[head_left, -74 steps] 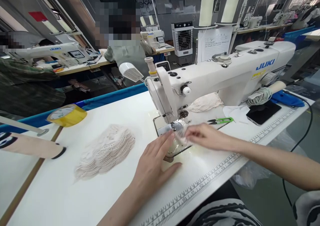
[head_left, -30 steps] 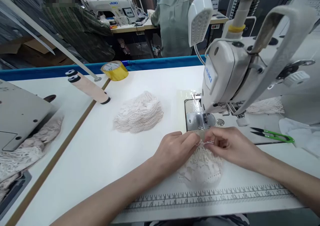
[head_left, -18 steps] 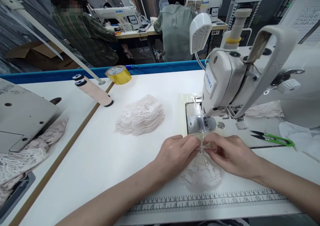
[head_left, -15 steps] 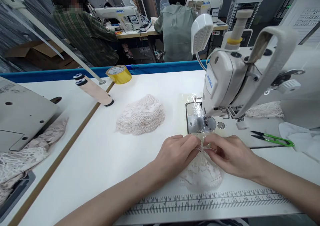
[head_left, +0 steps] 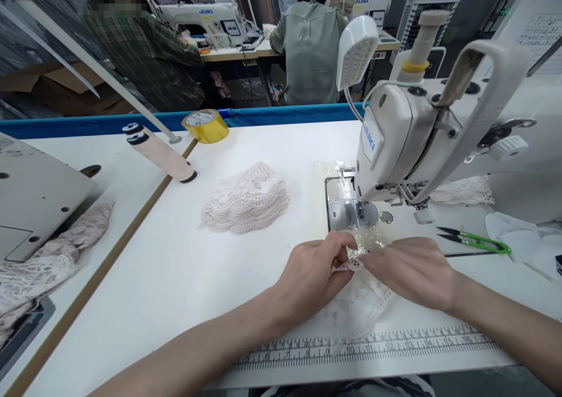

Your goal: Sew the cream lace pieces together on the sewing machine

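Lace piece (head_left: 357, 303) lay on the table (head_left: 175, 268); my left hand (head_left: 314, 274) and right hand (head_left: 410, 271) pinched its top edge before the sewing machine (head_left: 395, 139).

Two hands, left hand (head_left: 312, 274) and right hand (head_left: 413, 270), are being counted, along with one lace piece (head_left: 357, 303), one lace stack (head_left: 246, 199), one tape roll (head_left: 205, 125), one pair of snips (head_left: 476, 242), and three sewing machines, the nearest (head_left: 421, 133).
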`<state>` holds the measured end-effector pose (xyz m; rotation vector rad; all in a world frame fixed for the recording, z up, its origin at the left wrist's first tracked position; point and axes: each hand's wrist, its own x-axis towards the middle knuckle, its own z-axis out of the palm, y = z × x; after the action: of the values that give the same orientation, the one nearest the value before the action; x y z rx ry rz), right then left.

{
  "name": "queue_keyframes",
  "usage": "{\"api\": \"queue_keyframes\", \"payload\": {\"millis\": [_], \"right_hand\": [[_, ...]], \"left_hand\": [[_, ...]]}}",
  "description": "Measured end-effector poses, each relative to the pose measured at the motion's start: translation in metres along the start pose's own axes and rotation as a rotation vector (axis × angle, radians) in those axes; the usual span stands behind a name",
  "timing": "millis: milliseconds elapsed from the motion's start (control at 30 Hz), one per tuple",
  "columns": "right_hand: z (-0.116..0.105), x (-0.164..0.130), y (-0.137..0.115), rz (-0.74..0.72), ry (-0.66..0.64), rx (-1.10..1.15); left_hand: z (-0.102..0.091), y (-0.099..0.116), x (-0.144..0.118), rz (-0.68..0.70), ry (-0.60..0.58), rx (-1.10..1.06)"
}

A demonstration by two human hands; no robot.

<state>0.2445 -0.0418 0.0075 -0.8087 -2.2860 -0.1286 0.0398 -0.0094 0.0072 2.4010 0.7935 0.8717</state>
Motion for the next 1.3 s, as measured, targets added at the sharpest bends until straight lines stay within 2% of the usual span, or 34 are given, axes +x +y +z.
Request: {"api": "queue_keyframes", "payload": {"millis": [100,200,333,433,500,567,600,700,767,833,933,1000,1033,1133,1200,1300], "right_hand": [[-0.009,0.005,0.000,-0.269,0.052,-0.126],[-0.016,0.012,-0.001,-0.408,0.054,-0.281],[-0.021,0.019,-0.003,-0.501,0.036,-0.407],[-0.024,0.018,-0.005,-0.527,0.020,-0.441],[-0.027,0.014,-0.009,-0.531,0.017,-0.406],[-0.030,0.010,-0.014,-0.468,-0.005,-0.305],[-0.032,0.008,-0.017,-0.390,-0.033,-0.231],[-0.034,0.007,-0.020,0.019,-0.190,0.050],[-0.031,0.009,-0.014,0.316,-0.305,0.233],[-0.023,0.010,-0.001,0.529,-0.366,0.330],[-0.008,0.007,0.021,0.646,-0.370,0.243],[0.000,0.004,0.032,0.673,-0.390,0.116],[0.003,0.003,0.035,0.676,-0.402,0.057],[0.009,0.001,0.039,0.665,-0.403,-0.081],[0.010,0.000,0.040,0.651,-0.383,-0.160],[0.007,-0.002,0.041,0.554,-0.355,-0.323]], "left_hand": [[-0.001,-0.002,0.000,0.079,0.031,0.003],[-0.003,-0.004,0.002,0.222,0.040,0.050],[-0.002,-0.004,0.003,0.280,0.083,0.108],[-0.004,0.000,0.002,0.236,0.096,0.078],[-0.008,0.005,0.001,0.178,0.051,0.008],[-0.013,0.013,0.002,0.064,-0.063,-0.083],[-0.015,0.017,0.004,-0.019,-0.139,-0.123],[-0.019,0.025,0.011,-0.258,-0.349,-0.213],[-0.016,0.024,0.019,-0.325,-0.427,-0.186],[-0.009,0.019,0.027,-0.342,-0.429,-0.028],[0.003,0.009,0.035,-0.360,-0.344,0.283],[0.010,0.005,0.034,-0.305,-0.255,0.423],[0.012,0.003,0.032,-0.234,-0.204,0.479],[0.018,0.003,0.022,0.069,-0.056,0.619],[0.021,0.004,0.016,0.219,-0.015,0.693],[0.023,0.005,0.010,0.270,-0.030,0.738]]}}
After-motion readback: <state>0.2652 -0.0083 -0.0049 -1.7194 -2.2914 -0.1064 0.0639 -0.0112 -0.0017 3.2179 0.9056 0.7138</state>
